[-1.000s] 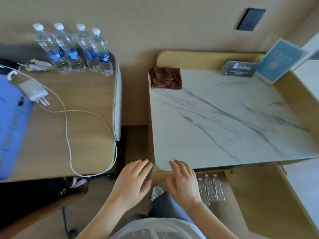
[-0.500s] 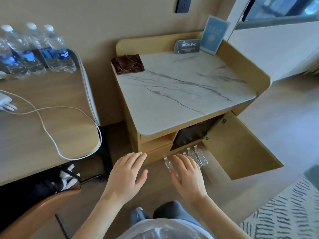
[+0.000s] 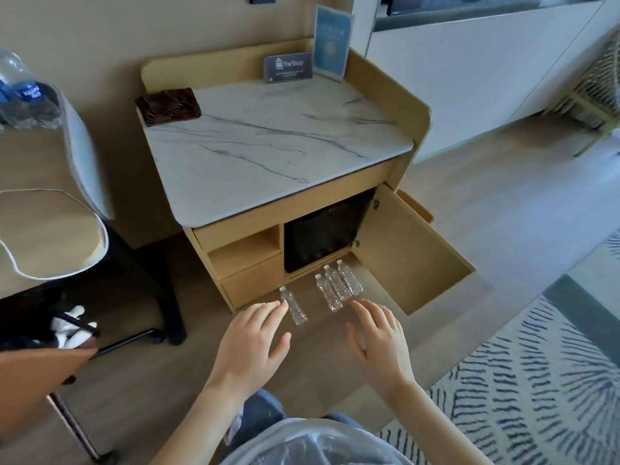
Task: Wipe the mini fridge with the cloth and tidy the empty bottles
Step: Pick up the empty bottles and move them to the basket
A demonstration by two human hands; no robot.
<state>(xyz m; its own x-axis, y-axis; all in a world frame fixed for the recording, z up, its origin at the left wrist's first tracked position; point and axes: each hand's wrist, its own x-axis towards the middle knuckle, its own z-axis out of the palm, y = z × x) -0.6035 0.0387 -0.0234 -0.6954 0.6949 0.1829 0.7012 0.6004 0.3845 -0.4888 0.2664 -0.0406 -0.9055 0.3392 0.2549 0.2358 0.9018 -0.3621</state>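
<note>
A black mini fridge [image 3: 322,233] sits inside the wooden cabinet [image 3: 339,199], whose door [image 3: 406,253] stands swung open to the right. A folded brown cloth [image 3: 169,106] lies on the back left corner of the marble top [image 3: 268,146]. Several empty clear bottles stand on the floor before the fridge: one alone [image 3: 293,305] on the left, three together [image 3: 337,286] on the right. My left hand [image 3: 251,344] hovers open with fingertips beside the lone bottle. My right hand [image 3: 380,340] is open just below the group of three.
A wooden desk [image 3: 37,209] at the left carries full water bottles [image 3: 23,92] and a white cable [image 3: 50,273]. Two sign cards [image 3: 330,43] stand at the back of the marble top. A patterned rug [image 3: 536,380] lies at lower right, a brown chair [image 3: 37,374] at lower left.
The view has pulled back from the cabinet top and tilted down, bringing the fridge, open door and floor bottles into sight. Both hands stay open and empty, now spread apart near the bottles.
</note>
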